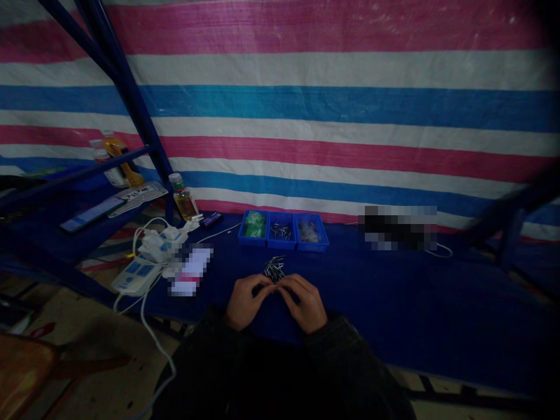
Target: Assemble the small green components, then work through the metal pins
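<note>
My left hand [247, 298] and my right hand [303, 298] meet fingertip to fingertip over the blue table [376, 303]. Both are closed in a pinch, and what lies between the fingertips is too small to make out. Just beyond them is a small pile of thin dark and silvery pieces [274, 267]. Behind the pile three blue trays stand side by side. A green bag sits in the left tray [252, 240], loose thin pieces are in the middle tray [281, 242], and a clear plastic bag is in the right tray [312, 247].
To the left lie a blurred-out phone [192, 273] and white power strips [136, 276] with cables. A bottle [185, 198] stands behind them. A pixelated dark object [396, 228] is at the back right. Blue metal posts rise at the left; striped sheeting [306, 105] hangs behind.
</note>
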The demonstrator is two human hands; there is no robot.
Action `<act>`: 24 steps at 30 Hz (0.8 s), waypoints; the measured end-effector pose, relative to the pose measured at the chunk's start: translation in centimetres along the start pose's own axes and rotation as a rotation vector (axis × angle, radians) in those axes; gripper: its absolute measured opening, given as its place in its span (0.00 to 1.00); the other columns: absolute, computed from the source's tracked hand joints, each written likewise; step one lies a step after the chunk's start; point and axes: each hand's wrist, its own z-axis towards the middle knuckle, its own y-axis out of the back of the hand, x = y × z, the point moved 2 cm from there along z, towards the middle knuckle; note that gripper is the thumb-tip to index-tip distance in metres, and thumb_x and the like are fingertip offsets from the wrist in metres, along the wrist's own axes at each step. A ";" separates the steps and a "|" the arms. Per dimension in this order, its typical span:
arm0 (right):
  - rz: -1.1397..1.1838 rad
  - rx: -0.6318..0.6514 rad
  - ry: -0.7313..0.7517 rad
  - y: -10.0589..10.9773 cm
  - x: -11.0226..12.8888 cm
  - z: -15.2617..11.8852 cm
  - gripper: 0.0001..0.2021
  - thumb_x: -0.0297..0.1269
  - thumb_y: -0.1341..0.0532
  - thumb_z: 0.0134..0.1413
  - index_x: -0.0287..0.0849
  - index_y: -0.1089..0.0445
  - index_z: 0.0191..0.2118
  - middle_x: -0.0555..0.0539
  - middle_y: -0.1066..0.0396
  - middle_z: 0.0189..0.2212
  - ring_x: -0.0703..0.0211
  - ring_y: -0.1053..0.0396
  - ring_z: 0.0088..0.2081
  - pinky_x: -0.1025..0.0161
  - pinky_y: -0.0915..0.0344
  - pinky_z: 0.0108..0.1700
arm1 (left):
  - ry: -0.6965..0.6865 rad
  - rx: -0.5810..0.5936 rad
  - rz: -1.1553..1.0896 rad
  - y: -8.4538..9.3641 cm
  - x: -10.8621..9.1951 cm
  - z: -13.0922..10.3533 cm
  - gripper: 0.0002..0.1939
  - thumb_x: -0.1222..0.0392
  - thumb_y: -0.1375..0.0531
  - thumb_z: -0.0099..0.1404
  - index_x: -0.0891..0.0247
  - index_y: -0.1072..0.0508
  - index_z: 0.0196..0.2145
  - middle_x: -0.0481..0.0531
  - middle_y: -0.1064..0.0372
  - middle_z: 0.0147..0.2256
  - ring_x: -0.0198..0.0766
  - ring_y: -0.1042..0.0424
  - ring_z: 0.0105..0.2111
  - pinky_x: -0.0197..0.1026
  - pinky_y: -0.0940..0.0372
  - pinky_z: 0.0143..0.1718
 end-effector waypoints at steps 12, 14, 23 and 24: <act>-0.009 0.033 -0.073 0.3 0.2 0.0 0.06 0.35 0.42 0.67 0.46 0.28 0.45 0.45 0.26 0.36 0.54 0.26 0.38 0.57 0.29 0.42 | -0.003 0.037 0.005 0.0 -0.6 0.2 0.08 0.59 0.40 0.70 0.61 0.22 0.34 0.50 0.21 0.34 0.39 0.23 0.35 0.38 0.32 0.41; -0.012 0.046 -0.061 0.3 0.3 0.1 0.06 0.34 0.43 0.67 0.46 0.29 0.44 0.45 0.26 0.36 0.54 0.26 0.38 0.58 0.29 0.42 | -0.004 0.039 0.006 0.0 -0.8 0.2 0.08 0.59 0.40 0.70 0.61 0.22 0.34 0.50 0.21 0.33 0.38 0.23 0.35 0.38 0.33 0.41; -0.036 0.066 -0.093 0.3 0.1 0.1 0.09 0.34 0.46 0.69 0.45 0.29 0.38 0.45 0.27 0.35 0.55 0.27 0.38 0.59 0.31 0.44 | -0.008 0.030 0.028 -0.1 -0.4 0.0 0.08 0.59 0.40 0.70 0.61 0.22 0.35 0.50 0.21 0.34 0.38 0.23 0.35 0.37 0.34 0.40; -0.033 0.060 -0.093 0.3 0.1 0.1 0.08 0.34 0.45 0.69 0.44 0.29 0.39 0.45 0.26 0.35 0.55 0.27 0.38 0.59 0.31 0.44 | -0.006 0.032 0.026 -0.1 -0.4 0.0 0.08 0.59 0.40 0.70 0.61 0.22 0.35 0.50 0.21 0.34 0.38 0.23 0.36 0.37 0.34 0.41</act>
